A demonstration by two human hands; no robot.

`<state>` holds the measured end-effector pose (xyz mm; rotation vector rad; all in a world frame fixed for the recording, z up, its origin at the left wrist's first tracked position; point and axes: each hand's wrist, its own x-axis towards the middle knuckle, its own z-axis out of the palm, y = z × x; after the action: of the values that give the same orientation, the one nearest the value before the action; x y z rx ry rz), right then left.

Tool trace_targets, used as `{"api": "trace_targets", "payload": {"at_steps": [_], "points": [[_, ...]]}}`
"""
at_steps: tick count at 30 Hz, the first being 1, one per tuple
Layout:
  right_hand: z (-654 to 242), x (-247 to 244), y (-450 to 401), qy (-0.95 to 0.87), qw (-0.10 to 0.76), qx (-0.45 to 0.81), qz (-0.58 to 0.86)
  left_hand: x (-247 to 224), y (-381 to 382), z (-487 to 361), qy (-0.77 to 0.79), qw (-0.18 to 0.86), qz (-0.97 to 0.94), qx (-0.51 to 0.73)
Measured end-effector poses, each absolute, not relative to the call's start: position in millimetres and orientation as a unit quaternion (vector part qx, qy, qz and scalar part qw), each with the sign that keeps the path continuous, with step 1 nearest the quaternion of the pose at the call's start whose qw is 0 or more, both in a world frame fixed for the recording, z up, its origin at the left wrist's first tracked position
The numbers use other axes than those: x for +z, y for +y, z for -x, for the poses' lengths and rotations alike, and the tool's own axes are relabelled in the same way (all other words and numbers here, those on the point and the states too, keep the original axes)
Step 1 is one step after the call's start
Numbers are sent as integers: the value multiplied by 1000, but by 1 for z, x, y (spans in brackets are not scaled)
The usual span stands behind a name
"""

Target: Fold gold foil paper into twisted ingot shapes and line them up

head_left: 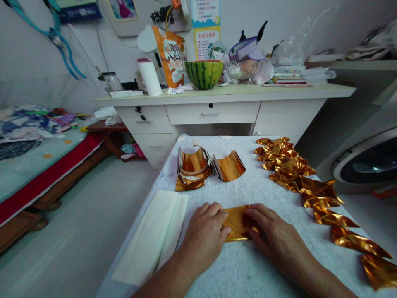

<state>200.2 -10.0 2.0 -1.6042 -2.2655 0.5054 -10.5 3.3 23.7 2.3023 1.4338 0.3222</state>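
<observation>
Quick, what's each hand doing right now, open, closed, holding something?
Left hand: closed on the left end of the foil.
Right hand: closed on the foil's right end.

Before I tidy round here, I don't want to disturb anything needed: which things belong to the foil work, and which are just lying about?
Likely part of it:
- foil sheet, under left hand and right hand
- curled foil
- twisted foil
- white paper, probably

Apparently just lying about, on the desk:
- watermelon
- orange bag
- jar
</observation>
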Motion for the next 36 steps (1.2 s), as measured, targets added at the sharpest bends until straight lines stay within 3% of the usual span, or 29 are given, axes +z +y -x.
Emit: {"api": "trace_targets", "payload": {"at_steps": [17,27,36], "points": [[-180,5,-17,-786,116,84,602,12,-4,16,508,190,-835,97],[-167,5,-15,-794,92,33,600,19,0,24,481,252,-835,86],[-179,5,-14,-795,107,64,593,21,2,27,478,279,-831,60]]}}
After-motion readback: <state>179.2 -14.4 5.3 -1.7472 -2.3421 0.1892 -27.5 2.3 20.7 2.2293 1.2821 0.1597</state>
